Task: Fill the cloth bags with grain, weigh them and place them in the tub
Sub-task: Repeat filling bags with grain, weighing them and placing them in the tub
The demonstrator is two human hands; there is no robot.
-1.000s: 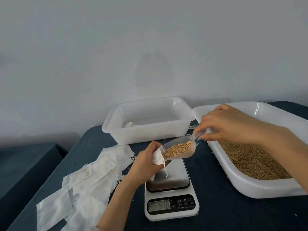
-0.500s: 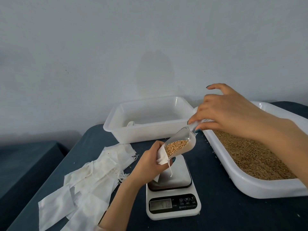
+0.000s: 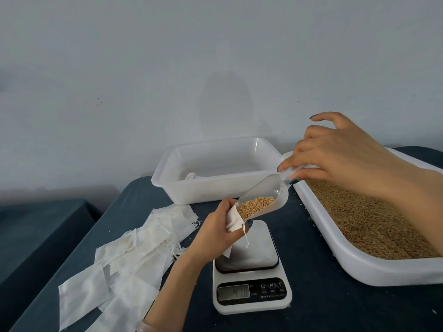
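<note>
Grain (image 3: 255, 204) lies at the lip of the tilted scoop (image 3: 271, 188), whose handle the right hand (image 3: 335, 159) pinches, at the mouth of the cloth bag (image 3: 233, 220) that the left hand (image 3: 215, 232) grips above the scale (image 3: 249, 305). Soft and light, the bag will likely sag as it fills; its rim seems the best hold.

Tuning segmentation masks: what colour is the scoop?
The scoop is clear, colourless plastic; best seen in the head view.

The scoop (image 3: 262, 196) is clear glossy plastic. Both tubs (image 3: 215, 188) (image 3: 359, 267) are smooth milky plastic. The bags (image 3: 124, 259) are thin matt white cloth. The scale (image 3: 251, 300) carries a brushed metal plate; dark matt fabric covers the desk (image 3: 335, 307).
</note>
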